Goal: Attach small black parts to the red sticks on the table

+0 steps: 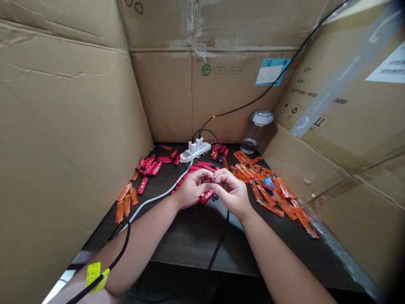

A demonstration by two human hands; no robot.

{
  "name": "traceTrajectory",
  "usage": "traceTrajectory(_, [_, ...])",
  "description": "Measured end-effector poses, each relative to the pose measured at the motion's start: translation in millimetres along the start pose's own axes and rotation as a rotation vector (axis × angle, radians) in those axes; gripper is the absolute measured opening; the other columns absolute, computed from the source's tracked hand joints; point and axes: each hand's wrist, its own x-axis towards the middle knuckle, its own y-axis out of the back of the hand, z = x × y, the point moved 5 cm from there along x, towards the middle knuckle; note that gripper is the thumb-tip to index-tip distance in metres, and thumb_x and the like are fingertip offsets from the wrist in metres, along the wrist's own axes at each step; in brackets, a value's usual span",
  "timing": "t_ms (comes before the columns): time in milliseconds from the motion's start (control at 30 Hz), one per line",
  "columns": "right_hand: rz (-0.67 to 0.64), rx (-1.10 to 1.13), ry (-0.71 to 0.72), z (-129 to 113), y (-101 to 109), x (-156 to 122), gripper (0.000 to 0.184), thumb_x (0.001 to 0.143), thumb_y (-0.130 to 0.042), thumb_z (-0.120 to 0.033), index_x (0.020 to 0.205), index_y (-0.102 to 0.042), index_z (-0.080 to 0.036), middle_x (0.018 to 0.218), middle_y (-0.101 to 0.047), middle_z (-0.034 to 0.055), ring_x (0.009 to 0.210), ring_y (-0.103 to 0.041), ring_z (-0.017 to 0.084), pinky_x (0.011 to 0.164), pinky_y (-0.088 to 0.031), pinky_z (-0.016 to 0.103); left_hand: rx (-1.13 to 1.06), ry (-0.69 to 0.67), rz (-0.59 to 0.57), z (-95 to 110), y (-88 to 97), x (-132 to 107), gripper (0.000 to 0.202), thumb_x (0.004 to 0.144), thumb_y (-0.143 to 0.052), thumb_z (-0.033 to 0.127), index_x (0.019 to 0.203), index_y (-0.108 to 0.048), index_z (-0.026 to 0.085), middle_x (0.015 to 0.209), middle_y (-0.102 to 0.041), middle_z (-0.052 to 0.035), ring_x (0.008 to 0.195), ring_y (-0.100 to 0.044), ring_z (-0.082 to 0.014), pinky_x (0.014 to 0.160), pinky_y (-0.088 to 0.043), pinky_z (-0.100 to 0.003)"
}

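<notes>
My left hand and my right hand meet over the middle of the dark table. Both are closed, thumbs and fingertips pinching a small dark piece with a light ring on its end. A bit of red shows beside it, and the fingers hide the rest. Beneath and behind the hands lies a pile of flat red pieces with pale print, shaped like lighter bodies. Several tiny black parts lie just below the fingers.
Orange see-through pieces are heaped at right; more red pieces lie at left. A white power strip with plugs and a water bottle stand at the back. A white cable crosses the table. Cardboard walls enclose it.
</notes>
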Motion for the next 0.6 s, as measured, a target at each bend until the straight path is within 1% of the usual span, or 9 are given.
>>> traceTrajectory(67, [-0.011, 0.035, -0.013, -0.1, -0.4, 0.1, 0.012, 0.078, -0.067, -0.026, 0.074, -0.057, -0.020, 0.086, -0.055, 0.0045, 0.083, -0.054, 0.017, 0.072, -0.049, 0.031, -0.001, -0.002, -0.031, 1.3, -0.4, 0.0, 0.031, 0.065, -0.078, 0.031, 0.082, -0.056, 0.015, 0.083, -0.058, -0.0012, 0.079, -0.054, -0.0118, 0.073, -0.043, -0.024])
traceTrajectory(267, [-0.039, 0.058, -0.049, 0.4, -0.3, 0.6, 0.019, 0.076, -0.069, -0.031, 0.068, -0.057, -0.019, 0.084, -0.054, 0.0042, 0.082, -0.053, 0.016, 0.074, -0.049, 0.032, 0.026, 0.016, -0.119, -1.0, 1.4, 0.3, 0.027, 0.070, -0.073, 0.033, 0.085, -0.059, 0.015, 0.088, -0.057, -0.0025, 0.080, -0.054, -0.0119, 0.073, -0.043, -0.023])
traceTrajectory(400, [-0.015, 0.076, -0.066, 5.2, 4.3, 1.3, 0.017, 0.076, -0.069, -0.029, 0.067, -0.057, -0.019, 0.083, -0.054, 0.0031, 0.082, -0.054, 0.016, 0.074, -0.049, 0.030, 0.129, 0.008, -0.073, -4.0, 5.2, 2.0, 0.025, 0.073, -0.070, 0.033, 0.088, -0.060, 0.015, 0.090, -0.060, -0.0035, 0.082, -0.056, -0.0131, 0.075, -0.045, -0.024])
traceTrajectory(467, [0.041, 0.148, -0.111, 13.1, 9.0, 2.5, 0.017, 0.075, -0.069, -0.029, 0.068, -0.057, -0.019, 0.084, -0.055, 0.0020, 0.074, -0.055, 0.013, 0.067, -0.050, 0.027, 0.224, -0.007, -0.037, -5.8, 9.4, 4.0, 0.021, 0.076, -0.067, 0.029, 0.090, -0.060, 0.015, 0.089, -0.061, -0.0034, 0.081, -0.058, -0.0133, 0.075, -0.046, -0.025])
traceTrajectory(500, [0.091, 0.198, -0.156, 19.3, 12.2, 3.2, 0.017, 0.074, -0.069, -0.030, 0.070, -0.057, -0.019, 0.084, -0.055, 0.0014, 0.068, -0.055, 0.011, 0.062, -0.051, 0.026, 0.292, -0.029, -0.010, -6.0, 12.8, 5.2, 0.018, 0.078, -0.064, 0.027, 0.091, -0.061, 0.015, 0.089, -0.062, -0.0036, 0.082, -0.058, -0.0135, 0.076, -0.047, -0.026])
traceTrajectory(600, [0.292, 0.311, -0.356, 44.9, 22.8, 3.8, 0.021, 0.069, -0.074, -0.033, 0.074, -0.059, -0.018, 0.071, -0.057, -0.0009, 0.053, -0.054, 0.008, 0.048, -0.050, 0.022, 0.605, -0.143, 0.100, -4.4, 26.7, 8.7, 0.013, 0.082, -0.057, 0.019, 0.092, -0.064, 0.016, 0.092, -0.062, -0.0051, 0.086, -0.058, -0.0150, 0.083, -0.047, -0.030])
